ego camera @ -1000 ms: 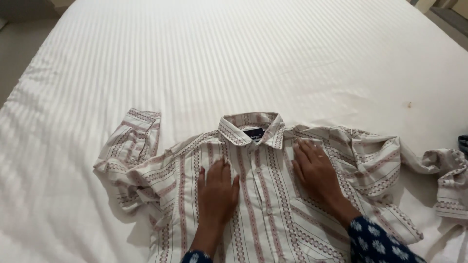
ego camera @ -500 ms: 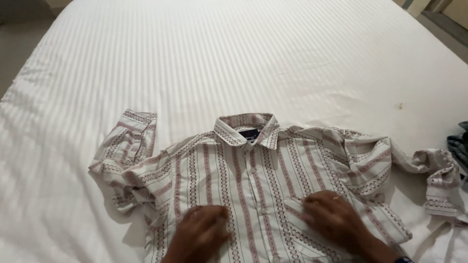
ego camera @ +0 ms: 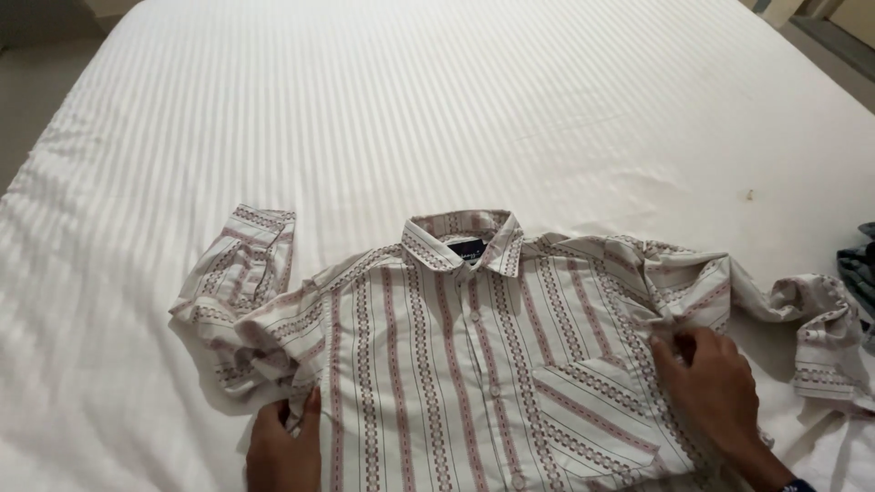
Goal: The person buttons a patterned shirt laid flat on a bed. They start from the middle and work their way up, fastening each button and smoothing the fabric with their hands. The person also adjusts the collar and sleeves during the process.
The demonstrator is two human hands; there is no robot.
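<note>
Hands pinch a striped shirt (ego camera: pixel 456 364) spread front-up near the bed's (ego camera: pixel 456 109) near edge: the right hand (ego camera: pixel 706 383) closes on fabric at one sleeve seam, the left hand (ego camera: pixel 283 446) grips the other side. Crumpled sleeves flank it. Dark striped cloth (ego camera: pixel 859 264) lies at the bed's right edge.

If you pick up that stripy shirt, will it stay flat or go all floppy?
Probably floppy: the shirt is thin cloth, and its sleeves already lie crumpled on the bed. It likely weighs little. The collar looks a bit stiffer, since it keeps its shape. Both hands, left and right, grip its sides.
</note>
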